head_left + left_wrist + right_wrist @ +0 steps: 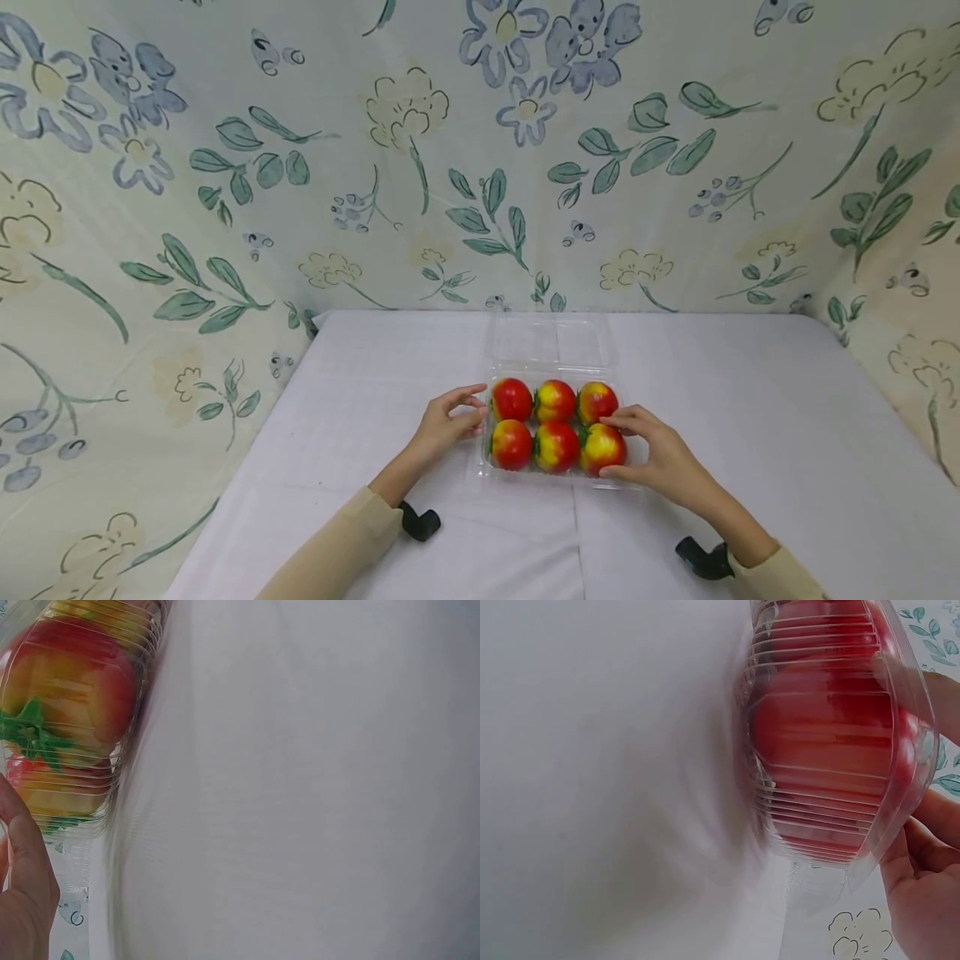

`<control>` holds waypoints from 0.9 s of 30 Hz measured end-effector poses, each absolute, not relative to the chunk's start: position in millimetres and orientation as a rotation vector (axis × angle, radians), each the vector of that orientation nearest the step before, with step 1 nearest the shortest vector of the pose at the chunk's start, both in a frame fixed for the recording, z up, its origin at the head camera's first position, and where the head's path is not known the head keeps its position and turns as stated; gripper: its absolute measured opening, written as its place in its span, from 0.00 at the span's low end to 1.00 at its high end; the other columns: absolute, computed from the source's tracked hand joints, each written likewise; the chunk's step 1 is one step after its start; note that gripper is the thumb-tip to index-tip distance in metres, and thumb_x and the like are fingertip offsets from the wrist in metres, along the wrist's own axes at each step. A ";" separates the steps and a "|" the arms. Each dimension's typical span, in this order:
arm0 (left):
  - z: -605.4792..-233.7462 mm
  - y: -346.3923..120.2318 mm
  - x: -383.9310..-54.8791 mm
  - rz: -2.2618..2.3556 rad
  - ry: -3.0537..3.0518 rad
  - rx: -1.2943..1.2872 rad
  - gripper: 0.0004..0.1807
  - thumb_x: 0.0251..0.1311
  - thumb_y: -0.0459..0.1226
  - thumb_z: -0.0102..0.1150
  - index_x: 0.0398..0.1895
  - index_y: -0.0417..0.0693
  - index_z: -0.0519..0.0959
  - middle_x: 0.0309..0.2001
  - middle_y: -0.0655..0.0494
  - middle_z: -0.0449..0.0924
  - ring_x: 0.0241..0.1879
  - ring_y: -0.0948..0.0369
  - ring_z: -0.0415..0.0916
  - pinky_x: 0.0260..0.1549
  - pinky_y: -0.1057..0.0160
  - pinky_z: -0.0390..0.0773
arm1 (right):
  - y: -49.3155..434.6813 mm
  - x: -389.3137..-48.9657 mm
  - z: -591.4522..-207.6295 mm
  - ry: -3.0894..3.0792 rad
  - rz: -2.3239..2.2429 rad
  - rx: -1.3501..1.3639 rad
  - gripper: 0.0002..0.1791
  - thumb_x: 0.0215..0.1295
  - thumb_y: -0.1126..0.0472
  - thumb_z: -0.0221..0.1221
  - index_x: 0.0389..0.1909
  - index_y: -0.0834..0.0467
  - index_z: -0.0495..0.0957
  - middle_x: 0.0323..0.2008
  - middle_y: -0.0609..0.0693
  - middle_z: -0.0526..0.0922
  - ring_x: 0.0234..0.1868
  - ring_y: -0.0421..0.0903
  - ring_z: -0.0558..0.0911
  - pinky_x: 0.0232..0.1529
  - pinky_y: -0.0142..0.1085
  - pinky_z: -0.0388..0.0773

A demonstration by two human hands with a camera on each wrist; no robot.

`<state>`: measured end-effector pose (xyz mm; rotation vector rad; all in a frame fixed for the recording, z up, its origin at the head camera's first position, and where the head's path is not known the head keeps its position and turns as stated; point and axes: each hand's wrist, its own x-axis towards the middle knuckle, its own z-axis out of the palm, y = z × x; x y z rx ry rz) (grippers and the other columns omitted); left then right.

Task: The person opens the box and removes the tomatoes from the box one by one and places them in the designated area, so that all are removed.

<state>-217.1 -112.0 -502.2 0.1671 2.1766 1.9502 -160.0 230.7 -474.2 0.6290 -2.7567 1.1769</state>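
A clear plastic clamshell box (551, 478) lies on the table with its lid (551, 340) folded open towards the back. Several red-and-yellow fruits with green leafy tops sit in it in two rows. My right hand (663, 458) holds the front right fruit (603, 450), thumb at its near side and fingers over its far side. Through the ribbed wall in the right wrist view, a fingertip shows against a red fruit (821, 727). Beside the box's left edge is my left hand (442, 425), its fingers loosely bent; whether they touch the rim I cannot tell.
A white cloth covers the table (390, 358). Behind it and at both sides hangs a flower-patterned curtain (480, 167). Black wrist mounts (420, 522) stick out near both sleeves.
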 end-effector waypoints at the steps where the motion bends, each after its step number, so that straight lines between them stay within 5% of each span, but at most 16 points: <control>1: -502.5 -111.8 -216.9 1.951 2.176 0.163 0.24 0.65 0.35 0.65 0.64 0.46 0.77 0.45 0.49 0.78 0.29 0.61 0.81 0.37 0.64 0.85 | 230.8 -159.9 -474.5 -2.755 1.176 0.630 0.33 0.43 0.57 0.80 0.53 0.61 0.81 0.48 0.51 0.78 0.48 0.54 0.81 0.50 0.49 0.82; 27: -505.4 -111.9 -217.3 1.972 2.166 0.164 0.24 0.65 0.34 0.64 0.65 0.45 0.76 0.45 0.49 0.78 0.30 0.60 0.81 0.38 0.64 0.85 | 232.3 -159.5 -469.0 -2.707 1.160 0.708 0.33 0.43 0.55 0.80 0.52 0.60 0.82 0.47 0.49 0.79 0.45 0.52 0.83 0.46 0.48 0.84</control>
